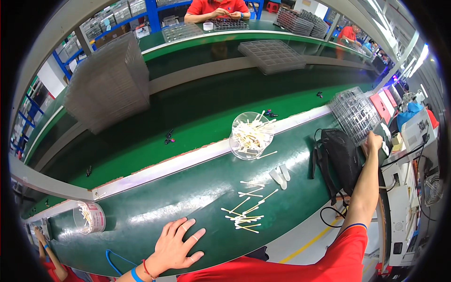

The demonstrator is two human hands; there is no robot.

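My left hand point(176, 244) rests on the green tabletop point(141, 239) near its front edge, palm down and fingers spread, holding nothing. Pale bands circle some of its fingers. To its right lie several loose cotton swabs point(244, 218). My right arm stretches out to the far right, where my right hand point(372, 141) is curled beside a stack of clear plastic trays point(354, 113). Anything within those fingers is hidden. Next to that forearm sits a black mesh bag point(340, 152). Small whitish sleeve-like pieces point(280, 176) lie between the bag and the swabs.
A clear tub of cotton swabs point(251, 136) stands at the table's back edge; another tub point(89, 217) is at left. Beyond runs a green conveyor belt point(202, 134) with small dark parts point(169, 137). Stacked trays point(108, 84) stand far left. A co-worker point(218, 11) sits opposite.
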